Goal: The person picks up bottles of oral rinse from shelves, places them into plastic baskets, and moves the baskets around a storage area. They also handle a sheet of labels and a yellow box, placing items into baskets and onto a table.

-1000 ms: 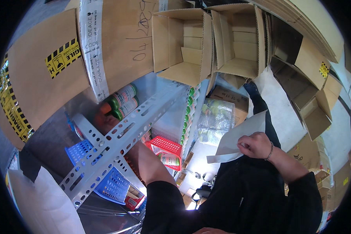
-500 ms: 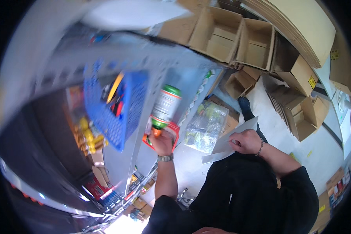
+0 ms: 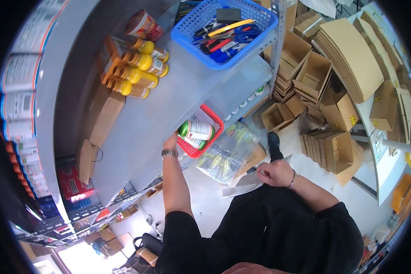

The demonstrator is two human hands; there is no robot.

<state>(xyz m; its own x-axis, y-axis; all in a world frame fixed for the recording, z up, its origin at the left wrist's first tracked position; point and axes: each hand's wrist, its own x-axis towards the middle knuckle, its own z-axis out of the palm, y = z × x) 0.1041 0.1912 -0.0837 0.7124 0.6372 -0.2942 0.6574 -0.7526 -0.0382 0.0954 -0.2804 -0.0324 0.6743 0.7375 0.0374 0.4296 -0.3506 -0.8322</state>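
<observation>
At the red basket's left end, my left hand [image 3: 171,140] is closed at the cap end of a green bottle with a white label [image 3: 199,130]; its fingers are mostly hidden. The bottle lies slantwise over the red basket [image 3: 218,118]. Under it, another green-and-white bottle [image 3: 195,143] rests in the basket. Close to my lap, my right hand [image 3: 276,173] pinches a white sheet of paper [image 3: 242,186], which extends to the left.
A grey metal shelf [image 3: 144,132] borders my left arm. On it stand a blue basket of tools [image 3: 205,58] and several yellow bottles [image 3: 141,76]. A plastic-wrapped package [image 3: 228,155] lies beyond my lap. Cardboard boxes [image 3: 338,153] are stacked to the right.
The bottle has gone from being held up in front of my left hand to lying over the red basket. My view has swung toward the shelf. My right hand still holds the paper.
</observation>
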